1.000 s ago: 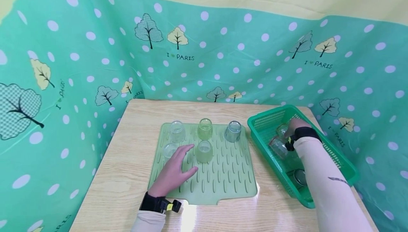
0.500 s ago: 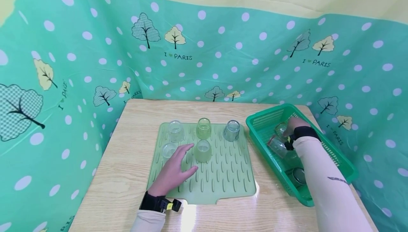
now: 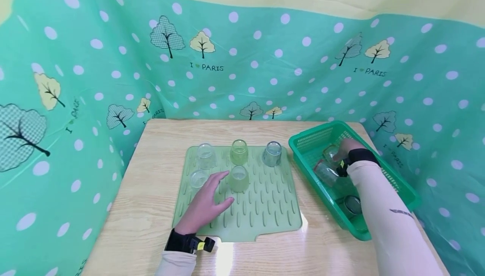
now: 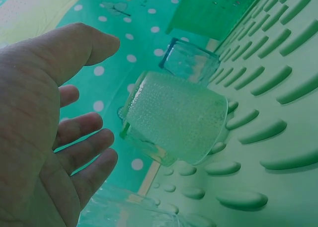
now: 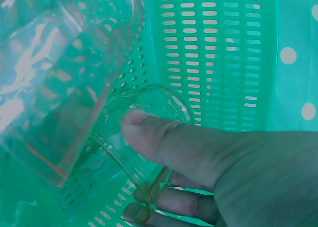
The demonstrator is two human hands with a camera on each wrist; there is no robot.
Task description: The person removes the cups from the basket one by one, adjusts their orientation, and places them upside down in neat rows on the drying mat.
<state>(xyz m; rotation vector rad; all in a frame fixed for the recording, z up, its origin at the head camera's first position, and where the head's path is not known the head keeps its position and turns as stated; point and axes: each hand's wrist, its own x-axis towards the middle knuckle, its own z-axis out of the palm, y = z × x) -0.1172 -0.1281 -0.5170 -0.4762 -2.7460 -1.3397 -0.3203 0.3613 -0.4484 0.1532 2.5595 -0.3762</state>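
Deep in the green basket (image 3: 303, 170), my right hand (image 3: 346, 147) grips a clear, yellow-tinted drinking glass (image 5: 164, 99). Its thumb lies on the glass wall and fingers curl beneath, near the rim. Beside it, a red-rimmed glass (image 5: 54, 83) lies tilted. My left hand (image 3: 206, 206) hovers over the pale green drying mat (image 3: 265, 221), thumb and fingers spread, touching nothing. Closest to it are a frosted green glass (image 3: 239, 180) and a clear glass (image 3: 198, 179), partly hidden by the fingers. All glasses on the mat stand upside down.
Along the mat's back row stand a clear glass (image 3: 206, 156), a yellow-green glass (image 3: 239, 153) and a blue-grey glass (image 3: 272, 154). A dark-rimmed glass (image 3: 352, 204) lies in the basket's near part. Patterned cloth (image 3: 242, 57) hangs around the wooden table (image 3: 132, 208).
The head view has shifted slightly, moving the mat and basket a little leftward in it. My right hand stays at the yellow-tinted glass in the basket; the left hand holds its pose.
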